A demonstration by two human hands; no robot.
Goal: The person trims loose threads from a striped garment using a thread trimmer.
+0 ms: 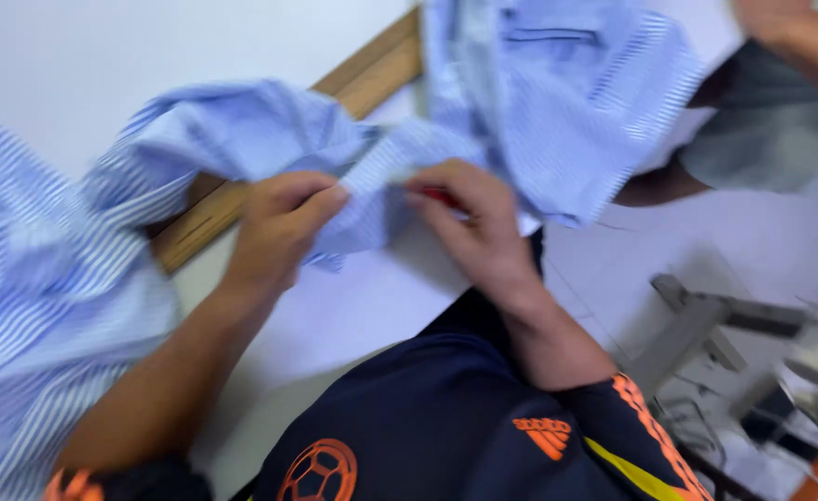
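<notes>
Gripping a bunched fold of the blue-and-white striped shirt, the left hand has its fingers curled closed over the cloth above the white table. The right hand pinches the same fabric just beside it, with a small red object showing under its fingers, too blurred to identify. A wooden ruler lies partly under the shirt. Another person's arm shows at the upper right.
</notes>
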